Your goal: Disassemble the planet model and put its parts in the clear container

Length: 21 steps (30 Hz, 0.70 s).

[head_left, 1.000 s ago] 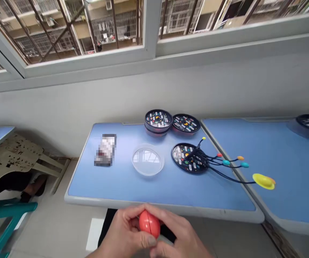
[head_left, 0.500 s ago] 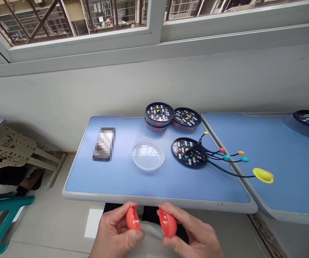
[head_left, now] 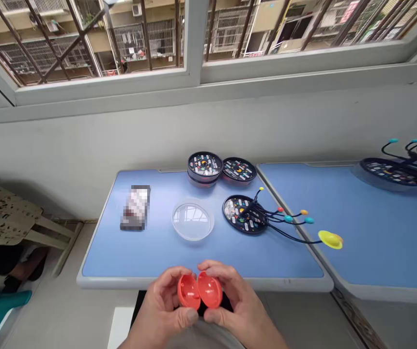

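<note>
My left hand (head_left: 161, 310) pinches one half of a red plastic ball (head_left: 188, 292), hollow side facing me. My right hand (head_left: 237, 303) pinches the other red half (head_left: 210, 290). The two halves sit side by side, edges touching, just below the near edge of the blue table (head_left: 150, 252). On the table lie a clear round lid (head_left: 193, 221) and a black printed disc (head_left: 243, 214) from which thin dark stems with small coloured balls and a yellow disc (head_left: 331, 239) stick out to the right.
Two more black printed discs (head_left: 205, 167) (head_left: 239, 170) stand at the table's back edge. A blurred dark card (head_left: 134, 207) lies at the left. A second blue table (head_left: 375, 232) adjoins on the right, with another disc and stems (head_left: 393, 169). Chairs stand at far left.
The closed red ball was pulled apart into two halves. The halves, held apart half a second ago, are now side by side with their hollows turned up toward me.
</note>
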### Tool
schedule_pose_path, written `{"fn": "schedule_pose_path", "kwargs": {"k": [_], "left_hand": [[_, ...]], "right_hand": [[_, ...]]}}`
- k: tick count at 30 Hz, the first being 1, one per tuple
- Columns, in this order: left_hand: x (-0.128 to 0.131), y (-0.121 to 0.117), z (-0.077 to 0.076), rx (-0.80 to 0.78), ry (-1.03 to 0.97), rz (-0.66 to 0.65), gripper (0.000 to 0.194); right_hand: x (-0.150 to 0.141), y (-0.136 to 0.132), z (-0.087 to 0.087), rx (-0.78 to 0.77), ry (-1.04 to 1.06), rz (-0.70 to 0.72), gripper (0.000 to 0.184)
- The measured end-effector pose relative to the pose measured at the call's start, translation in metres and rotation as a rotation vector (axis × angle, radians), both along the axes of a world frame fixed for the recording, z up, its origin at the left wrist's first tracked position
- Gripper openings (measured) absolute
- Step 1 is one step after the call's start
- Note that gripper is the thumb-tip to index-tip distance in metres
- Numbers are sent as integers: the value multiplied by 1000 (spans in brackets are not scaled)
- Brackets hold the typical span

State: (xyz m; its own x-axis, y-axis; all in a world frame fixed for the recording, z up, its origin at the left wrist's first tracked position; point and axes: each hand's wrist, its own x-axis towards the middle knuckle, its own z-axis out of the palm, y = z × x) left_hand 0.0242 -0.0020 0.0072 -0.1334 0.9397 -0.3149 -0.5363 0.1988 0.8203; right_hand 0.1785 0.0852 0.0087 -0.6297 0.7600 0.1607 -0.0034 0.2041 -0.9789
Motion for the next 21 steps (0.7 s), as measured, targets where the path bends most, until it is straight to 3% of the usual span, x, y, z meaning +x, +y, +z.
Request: {"fn": "schedule_pose_path", "kwargs": {"k": [3,5,9,14,17,21], "left_hand": [[-2,11,5,22,35,-27,51],[-8,22,10,50,183,-29,56],[-28,57,16,139,814,10,47],[-46,101,3,235,1400,32,43],[-49,111,-7,165,1545,-12,41],[-56,114,-12,117,1551,-99,47]], "right_hand": [[-4,13,5,209,-27,-38,34],[-8,25,9,317,-32,-47,34],[-21,56,10,466,-210,-152,38],[-39,85,-1,656,-426,-213,35],[-42,90,-8,698,-441,-226,33],[-38,91,-13,738,-455,-222,33]]}}
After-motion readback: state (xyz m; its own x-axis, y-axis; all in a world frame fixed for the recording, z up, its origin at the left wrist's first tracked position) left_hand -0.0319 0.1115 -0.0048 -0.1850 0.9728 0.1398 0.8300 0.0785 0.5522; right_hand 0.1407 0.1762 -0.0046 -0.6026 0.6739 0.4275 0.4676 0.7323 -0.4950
